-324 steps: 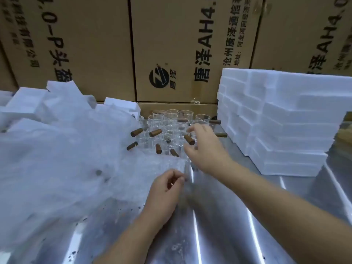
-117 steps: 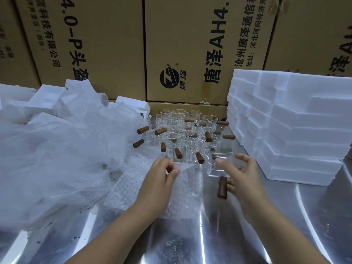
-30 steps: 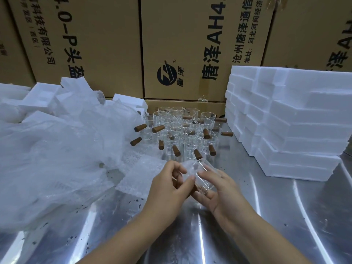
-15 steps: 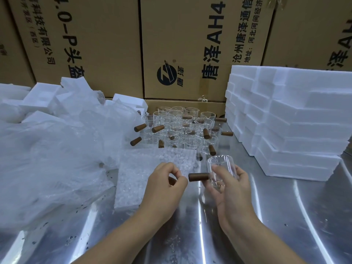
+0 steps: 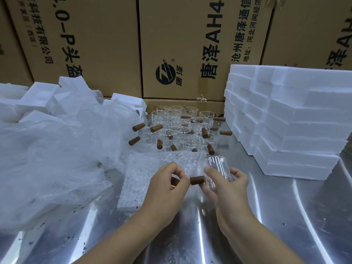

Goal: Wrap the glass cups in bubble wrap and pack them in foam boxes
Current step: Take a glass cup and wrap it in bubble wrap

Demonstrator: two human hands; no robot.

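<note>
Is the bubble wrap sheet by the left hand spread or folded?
Spread: the bubble wrap sheet lies flat on the metal table, no fold visible.

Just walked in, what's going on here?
A person is packing glassware. The right hand holds a bare glass cup over the metal table; the left hand pinches its wooden handle. A bubble wrap sheet lies flat behind, more cups stand beyond, and foam boxes are stacked at right.

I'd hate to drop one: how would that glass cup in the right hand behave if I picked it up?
Probably fragile: the glass cup has thin clear walls. Likely slippery: smooth glass, and the right hand wraps fingers round it. Laid down it might roll until its wooden handle stops it.
</note>
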